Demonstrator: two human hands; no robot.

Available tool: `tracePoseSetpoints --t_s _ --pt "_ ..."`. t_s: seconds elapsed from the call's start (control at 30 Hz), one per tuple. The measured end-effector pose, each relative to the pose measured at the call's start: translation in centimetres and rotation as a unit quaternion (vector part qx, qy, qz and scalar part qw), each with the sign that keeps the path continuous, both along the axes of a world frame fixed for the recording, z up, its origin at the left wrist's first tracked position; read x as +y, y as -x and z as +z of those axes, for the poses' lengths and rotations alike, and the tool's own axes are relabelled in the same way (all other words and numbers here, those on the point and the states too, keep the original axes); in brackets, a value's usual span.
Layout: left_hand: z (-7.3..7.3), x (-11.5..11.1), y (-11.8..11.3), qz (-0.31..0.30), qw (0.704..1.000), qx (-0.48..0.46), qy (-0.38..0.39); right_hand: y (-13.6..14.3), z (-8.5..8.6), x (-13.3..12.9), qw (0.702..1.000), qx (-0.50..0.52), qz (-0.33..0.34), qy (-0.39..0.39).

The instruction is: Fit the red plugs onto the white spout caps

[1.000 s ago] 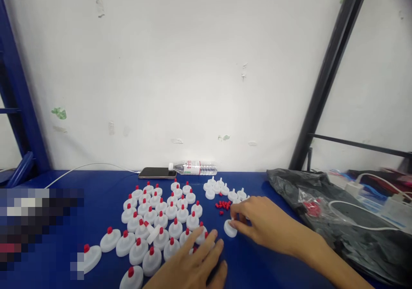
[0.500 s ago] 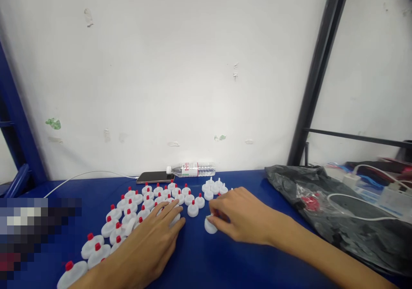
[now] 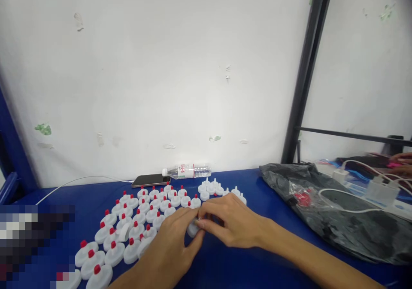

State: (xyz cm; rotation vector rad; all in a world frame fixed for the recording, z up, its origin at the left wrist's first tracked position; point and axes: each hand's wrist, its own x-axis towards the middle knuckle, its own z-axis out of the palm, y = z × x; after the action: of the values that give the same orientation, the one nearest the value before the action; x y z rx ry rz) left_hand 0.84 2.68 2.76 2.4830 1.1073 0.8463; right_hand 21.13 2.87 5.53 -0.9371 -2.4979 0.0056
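Note:
In front of me, my left hand (image 3: 177,239) curls around a white nozzle cap (image 3: 192,229), thumb on its near side. My right hand (image 3: 227,220) pinches the top of the same cap, so its tip is hidden by my fingers. To the left and behind my left hand stand many white nozzle caps with red tips (image 3: 114,253), set close together on the blue table (image 3: 219,265). Beyond my right hand is a smaller cluster of white nozzle caps with bare spouts (image 3: 210,188). A few red bits show among them.
By the wall lie a phone (image 3: 150,180) on a white cable and a clear water bottle (image 3: 201,171) on its side. At right, a black plastic bag (image 3: 286,179) carries a clear pouch with red pieces (image 3: 302,199). Beyond are white chargers (image 3: 381,190) and another person's hand (image 3: 402,165).
My left hand has moved right, off the red-tipped caps, to the white nozzle cap. My right hand has brought that cap left to meet it. The view has shifted slightly.

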Motion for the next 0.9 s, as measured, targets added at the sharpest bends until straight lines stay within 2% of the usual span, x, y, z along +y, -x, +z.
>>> tracePoseSetpoints --t_s 0.1,0.17,0.23,0.33,0.43,0.53,0.6,0.73,0.8,0.9 --pt "-0.5 -0.2 -0.5 0.035 0.996 -0.012 0.081 -1.2 0.7 0.9 0.999 -0.003 -0.038 -0.019" --pt "-0.8 -0.3 -0.4 0.024 0.993 -0.015 0.117 -2.0 0.9 1.7 0.994 -0.018 -0.094 -0.045" --pt "-0.9 -0.5 -0.3 -0.009 0.99 -0.021 0.139 -2.8 1.0 2.3 0.992 -0.042 -0.11 -0.05" --pt "-0.4 -0.9 -0.1 -0.032 0.986 -0.023 0.16 -3.6 1.0 2.8 0.994 -0.078 -0.069 -0.027" --pt "0.1 -1.6 0.1 -0.014 0.986 -0.036 0.164 -4.0 1.0 2.8 0.994 -0.102 -0.042 -0.01" --pt "-0.2 -1.9 0.5 0.023 0.986 -0.07 0.149 -4.0 0.8 2.9 0.993 -0.116 -0.037 -0.004" --pt "-0.6 -1.7 0.8 0.017 0.987 -0.066 0.144 -3.9 0.5 3.0 0.992 -0.125 -0.032 0.001" --pt "-1.4 -0.6 0.9 0.025 0.978 -0.032 0.203 -3.5 -0.1 3.4 0.991 -0.13 -0.019 0.019" --pt "-1.6 -0.1 0.8 0.04 0.969 -0.055 0.236 -3.4 -0.2 3.3 0.993 -0.113 -0.017 0.031" --pt "-1.8 0.1 0.6 0.026 0.957 -0.093 0.272 -3.2 0.0 2.9 0.996 -0.068 -0.016 0.057"
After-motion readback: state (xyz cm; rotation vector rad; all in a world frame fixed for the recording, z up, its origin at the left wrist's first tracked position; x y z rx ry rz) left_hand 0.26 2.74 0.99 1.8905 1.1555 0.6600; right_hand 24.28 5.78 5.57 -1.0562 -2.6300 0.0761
